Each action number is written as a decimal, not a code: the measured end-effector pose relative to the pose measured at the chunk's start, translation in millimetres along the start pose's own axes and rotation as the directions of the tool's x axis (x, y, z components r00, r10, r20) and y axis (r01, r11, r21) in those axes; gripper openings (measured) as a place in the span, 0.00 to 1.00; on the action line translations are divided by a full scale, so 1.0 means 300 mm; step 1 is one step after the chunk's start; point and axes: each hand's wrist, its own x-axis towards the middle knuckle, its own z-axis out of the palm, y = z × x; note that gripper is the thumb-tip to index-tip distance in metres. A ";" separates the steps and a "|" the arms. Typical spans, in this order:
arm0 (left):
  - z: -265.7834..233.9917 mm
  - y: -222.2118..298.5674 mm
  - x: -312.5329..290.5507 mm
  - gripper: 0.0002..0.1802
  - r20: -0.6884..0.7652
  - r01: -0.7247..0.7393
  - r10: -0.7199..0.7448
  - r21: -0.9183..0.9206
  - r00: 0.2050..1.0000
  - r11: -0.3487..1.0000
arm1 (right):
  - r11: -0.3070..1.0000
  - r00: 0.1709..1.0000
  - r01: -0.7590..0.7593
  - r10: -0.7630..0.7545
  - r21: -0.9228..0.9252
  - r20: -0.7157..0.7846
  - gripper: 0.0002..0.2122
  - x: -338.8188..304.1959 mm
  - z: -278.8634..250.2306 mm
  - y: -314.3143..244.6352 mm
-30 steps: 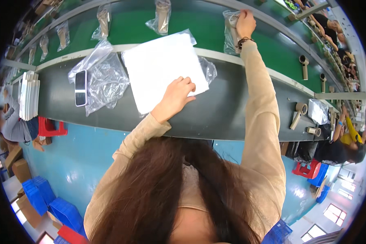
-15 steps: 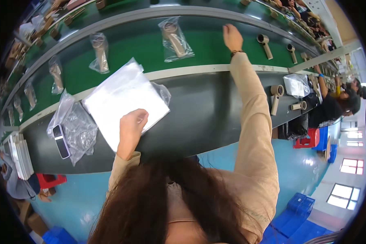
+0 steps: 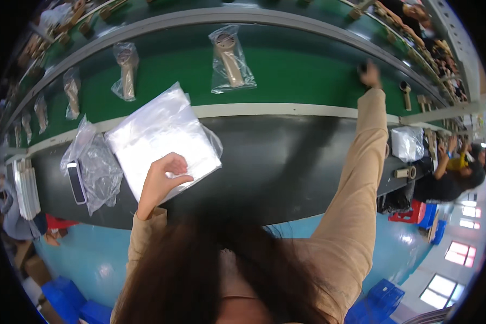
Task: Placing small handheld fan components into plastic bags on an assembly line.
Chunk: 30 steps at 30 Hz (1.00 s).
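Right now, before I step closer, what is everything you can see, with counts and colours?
Bagged fan-like gadgets: at least five, beige, on belt
Unbagged gadgets: at least two, beige, right
Belt: at least one, green, beyond table
Table: one, dark grey, front
Sheet stack: one, shiny white, on table
Crumpled plastic: uncounted, clear, left
Phone: one, dark, on the crumpled plastic
Packet: one, whitish, right
Crates: several, blue, on floor
Floor: one, blue, below
Windows: several, bright, right
Other people: several, mixed clothing, both sides
Left grip: one, beige sleeve, at the stack, open
Right grip: one, beige sleeve, over belt, blurred
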 end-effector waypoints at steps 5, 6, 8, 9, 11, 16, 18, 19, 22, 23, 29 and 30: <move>-0.015 -0.028 0.049 0.10 0.071 0.011 0.001 -0.164 0.997 0.986 | 0.970 0.986 0.155 -0.141 -0.187 0.084 0.36 0.141 0.037 0.203; -0.016 -0.035 0.050 0.08 0.037 -0.037 0.044 -0.164 0.998 0.986 | 0.928 0.960 0.275 -0.252 -0.252 0.121 0.36 0.179 -0.004 0.217; 0.010 -0.007 0.023 0.08 -0.138 -0.068 0.049 -0.134 0.989 0.989 | 0.891 0.912 0.403 -0.373 -0.209 0.170 0.36 0.213 0.011 0.062; 0.016 0.009 0.013 0.08 -0.226 -0.097 0.074 -0.089 0.971 0.991 | 0.914 0.920 0.380 -0.356 -0.145 0.165 0.37 0.189 0.012 -0.019; 0.013 0.040 0.019 0.08 -0.270 -0.112 0.137 0.106 0.953 0.988 | 0.910 0.899 0.411 -0.393 -0.060 0.193 0.35 0.149 -0.047 -0.044; 0.043 0.000 -0.012 0.07 -0.393 -0.136 0.283 0.362 0.875 0.922 | 0.890 0.900 0.414 -0.369 -0.189 0.234 0.29 0.054 -0.087 -0.204; 0.052 -0.020 -0.006 0.11 -0.380 -0.156 0.337 0.433 0.861 0.888 | 0.926 0.877 0.374 -0.339 -0.042 0.340 0.28 0.037 -0.108 -0.166; 0.055 -0.015 -0.012 0.11 -0.386 -0.160 0.342 0.432 0.857 0.888 | 0.935 0.854 0.353 -0.338 0.037 0.395 0.27 0.027 -0.124 -0.182; 0.064 0.001 -0.027 0.16 -0.379 -0.151 0.334 0.436 0.863 0.887 | 0.922 0.907 0.386 -0.381 0.005 0.183 0.33 -0.034 -0.214 -0.233; 0.067 0.009 -0.029 0.19 -0.360 -0.172 0.363 0.467 0.859 0.868 | 0.898 0.897 0.437 -0.439 0.045 0.052 0.35 -0.060 -0.255 -0.243; 0.070 0.004 -0.048 0.28 -0.328 -0.209 0.398 0.483 0.857 0.850 | 0.602 0.962 0.183 -0.274 0.777 -0.014 0.26 -0.619 -0.538 -0.639; 0.072 0.004 -0.045 0.29 -0.318 -0.242 0.424 0.480 0.848 0.843 | 0.488 0.966 0.132 -0.258 0.863 -0.002 0.21 -0.762 -0.587 -0.703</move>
